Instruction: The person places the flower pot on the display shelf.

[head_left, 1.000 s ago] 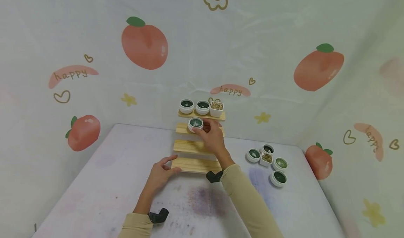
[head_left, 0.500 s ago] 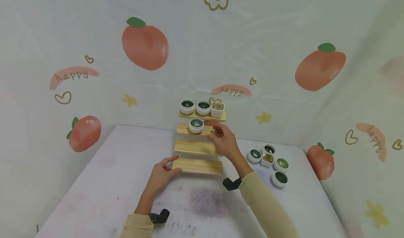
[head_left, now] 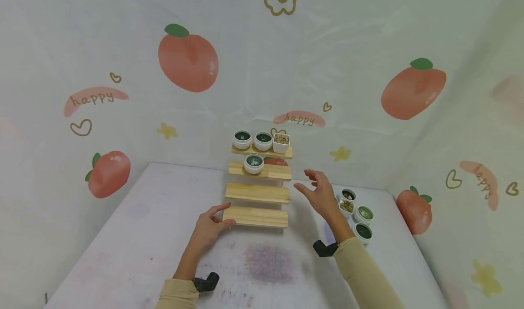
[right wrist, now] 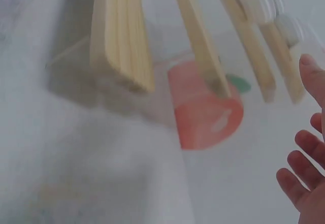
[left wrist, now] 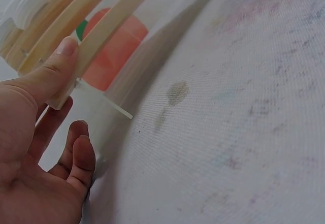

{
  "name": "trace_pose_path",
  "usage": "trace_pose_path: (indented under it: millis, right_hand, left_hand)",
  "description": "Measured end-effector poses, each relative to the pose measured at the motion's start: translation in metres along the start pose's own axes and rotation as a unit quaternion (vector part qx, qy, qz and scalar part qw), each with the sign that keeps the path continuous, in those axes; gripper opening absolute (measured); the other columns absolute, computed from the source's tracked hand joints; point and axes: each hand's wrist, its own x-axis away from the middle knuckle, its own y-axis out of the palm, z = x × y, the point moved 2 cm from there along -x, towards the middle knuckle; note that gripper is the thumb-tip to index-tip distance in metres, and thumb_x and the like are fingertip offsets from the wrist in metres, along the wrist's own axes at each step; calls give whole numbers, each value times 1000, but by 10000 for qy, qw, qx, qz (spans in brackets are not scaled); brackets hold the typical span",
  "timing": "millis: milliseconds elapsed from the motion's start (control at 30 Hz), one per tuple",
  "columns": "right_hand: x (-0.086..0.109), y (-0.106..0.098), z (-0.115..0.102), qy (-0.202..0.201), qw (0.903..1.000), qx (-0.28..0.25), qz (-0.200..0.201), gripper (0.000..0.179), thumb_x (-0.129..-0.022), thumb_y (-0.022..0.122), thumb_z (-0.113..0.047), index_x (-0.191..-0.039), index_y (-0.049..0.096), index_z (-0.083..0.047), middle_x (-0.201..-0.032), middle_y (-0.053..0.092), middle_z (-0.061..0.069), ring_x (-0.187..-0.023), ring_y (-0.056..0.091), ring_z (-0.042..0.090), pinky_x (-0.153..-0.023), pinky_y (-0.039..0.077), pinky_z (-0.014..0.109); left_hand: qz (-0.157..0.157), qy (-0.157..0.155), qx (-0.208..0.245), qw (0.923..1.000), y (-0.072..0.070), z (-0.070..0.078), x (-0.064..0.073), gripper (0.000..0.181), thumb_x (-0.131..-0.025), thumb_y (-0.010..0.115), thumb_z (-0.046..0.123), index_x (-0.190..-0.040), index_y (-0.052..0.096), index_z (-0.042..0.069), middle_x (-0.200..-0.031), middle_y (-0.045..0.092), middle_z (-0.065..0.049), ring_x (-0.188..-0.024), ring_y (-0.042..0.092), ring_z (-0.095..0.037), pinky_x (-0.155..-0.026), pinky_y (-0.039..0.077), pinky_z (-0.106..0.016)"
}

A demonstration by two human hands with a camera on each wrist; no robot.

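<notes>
A tiered wooden display rack (head_left: 257, 193) stands toward the back of the table. My left hand (head_left: 206, 229) holds the left end of its lowest board (left wrist: 96, 46), thumb on top and index finger underneath. On the second board from the top sits a round white jar (head_left: 254, 164) with dark green contents. Two more round white jars (head_left: 242, 139) and a square white pot (head_left: 281, 143) of grainy bits line the top board. To the right of the rack, my right hand (head_left: 321, 195) is in the air with fingers spread and nothing in them.
Right of the rack, several small containers stand grouped on the table: a green-filled jar (head_left: 364, 214), a dark green jar (head_left: 362, 232), a square pot (head_left: 346, 206) and a dark-filled jar (head_left: 348, 195). Another is mostly behind my right hand. A printed cloth (head_left: 352, 40) hangs behind.
My right hand has let go of the round jar on the second board and moved right, away from the rack. The left hand has stayed at the lowest board.
</notes>
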Motion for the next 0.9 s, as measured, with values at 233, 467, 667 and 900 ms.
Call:
trace_pose_path:
  millis: [233, 467, 667, 900]
  right_hand:
    - [13, -21, 39, 540, 9977, 404, 29, 65, -89, 81, -24, -142, 53, 2, -142, 55, 24, -130, 52, 45, -105, 46, 58]
    - [20, -39, 64, 1002, 9904, 873, -367, 72, -91, 79, -26, -148, 47, 2, -151, 46, 28, -139, 39, 50, -113, 35, 62]
    - [20, -43, 80, 1139, 9811, 1463, -549, 75, -89, 81, -33, -148, 48, 0, -149, 49, 30, -139, 38, 55, -112, 30, 69]
    - [22, -40, 95, 1683, 9684, 1606, -904, 80, -90, 78, -39, -154, 42, -4, -155, 44, 26, -143, 25, 57, -110, 23, 75]
  left_hand:
    - [5, -10, 23, 10000, 0, 1, 0, 63, -78, 88, 41, -136, 65, 32, -60, 51, 2, -51, 37, -9, -51, 36, -24]
    - [2, -2, 26, 10000, -1, 3, 1, 63, -79, 88, 39, -136, 66, 31, -59, 49, 3, -50, 36, -9, -51, 35, -23]
    - [-17, 25, 12, 10000, 1, 3, 0, 62, -79, 87, 40, -137, 66, 30, -60, 49, 2, -50, 36, -9, -50, 34, -23]
    - [13, -33, 37, 10000, -1, 6, 2, 61, -79, 87, 38, -136, 66, 30, -60, 50, 2, -51, 37, -9, -51, 34, -23]
